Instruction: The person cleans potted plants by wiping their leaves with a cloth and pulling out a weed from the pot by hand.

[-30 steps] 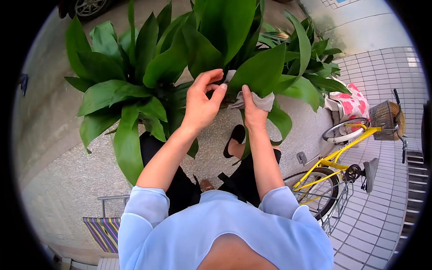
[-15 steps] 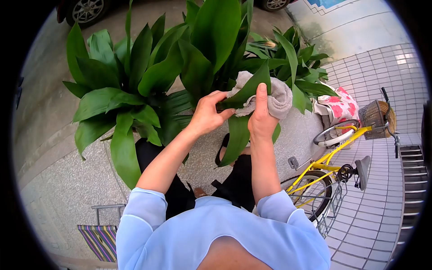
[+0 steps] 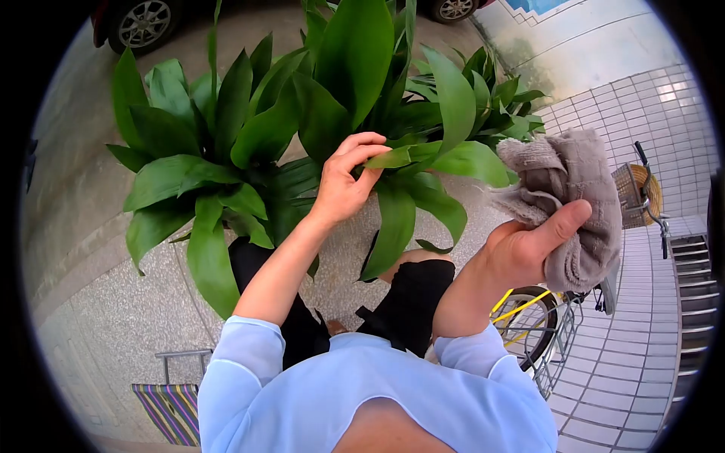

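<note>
My left hand (image 3: 349, 180) pinches a green leaf (image 3: 394, 157) near its base, at the right part of a big leafy plant (image 3: 264, 128). The leaf stretches to the right from my fingers. My right hand (image 3: 521, 260) grips a crumpled grey-brown towel (image 3: 578, 196), its thumb pressed on the front of the cloth. The towel is off the leaves, close to the camera, to the right of the plant. My right fingers are mostly hidden behind the towel.
A yellow bicycle (image 3: 521, 306) stands at the right, partly hidden by my right arm, with a wicker basket (image 3: 638, 192). Metal grating (image 3: 691, 302) runs along the right edge. A striped folding stool (image 3: 170, 411) is at lower left. Car wheels (image 3: 143, 23) show at the top.
My right hand has moved right and toward the camera, taking the towel off the leaf. The leaf it held has swung free. My left hand stays near the same spot.
</note>
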Demonstrator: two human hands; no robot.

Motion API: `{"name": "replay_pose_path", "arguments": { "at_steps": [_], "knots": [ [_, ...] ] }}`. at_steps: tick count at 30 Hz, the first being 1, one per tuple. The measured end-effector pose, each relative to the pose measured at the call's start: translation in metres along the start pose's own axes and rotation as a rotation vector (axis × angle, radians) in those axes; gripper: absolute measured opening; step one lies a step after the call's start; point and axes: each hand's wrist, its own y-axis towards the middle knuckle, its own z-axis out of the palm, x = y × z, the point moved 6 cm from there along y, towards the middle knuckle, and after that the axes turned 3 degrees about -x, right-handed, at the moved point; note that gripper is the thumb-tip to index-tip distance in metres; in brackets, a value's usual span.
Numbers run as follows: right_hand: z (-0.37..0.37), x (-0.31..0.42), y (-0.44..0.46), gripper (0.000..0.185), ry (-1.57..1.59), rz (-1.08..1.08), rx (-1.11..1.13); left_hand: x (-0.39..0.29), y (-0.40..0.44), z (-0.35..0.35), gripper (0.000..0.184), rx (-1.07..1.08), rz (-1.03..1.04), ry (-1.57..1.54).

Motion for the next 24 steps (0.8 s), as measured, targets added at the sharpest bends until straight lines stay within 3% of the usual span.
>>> {"name": "replay_pose_path", "arguments": {
  "at_steps": [3, 6, 9, 10, 12, 14, 18, 21, 22, 24],
  "knots": [
    [-0.01, -0.01, -0.044, 0.042, 0.049, 0.051, -0.039, 0.002, 0.003, -0.015, 0.022, -0.085, -0.107, -0.106],
    [0.0, -0.009, -0.097, 0.057, -0.627, 0.025, 0.594, 0.014, -0.002, -0.02, 0.026, -0.131, -0.327, -0.332],
    [0.012, -0.065, -0.16, 0.061, -0.623, 0.048, 0.67, 0.013, -0.007, -0.022, 0.032, -0.071, -0.401, -0.331],
    [0.015, -0.086, -0.176, 0.057, -0.528, 0.222, 0.716, 0.016, -0.01, -0.023, 0.033, -0.047, -0.453, -0.332],
    [0.021, -0.127, -0.208, 0.05, -0.369, 0.478, 0.728, 0.004, -0.011, -0.018, 0.039, 0.105, -0.326, -0.175],
    [-0.004, -0.187, -0.246, 0.047, 0.126, 1.017, 0.528, -0.016, -0.015, -0.006, 0.045, 0.271, -0.105, -0.011],
    [0.021, -0.13, -0.187, 0.064, 0.492, 1.09, 0.228, -0.024, -0.02, 0.002, 0.054, 0.32, 0.097, 0.079],
    [0.017, -0.116, -0.156, 0.077, 0.481, 1.045, 0.29, -0.024, -0.019, -0.001, 0.05, 0.283, 0.1, 0.037],
    [0.018, -0.105, -0.151, 0.069, 0.617, 1.048, 0.341, -0.025, -0.02, 0.0, 0.048, 0.264, 0.14, 0.054],
    [0.02, -0.082, -0.152, 0.058, 0.15, 0.747, 0.471, -0.042, -0.02, -0.004, 0.029, 0.229, 0.063, -0.112]
  ]
}}
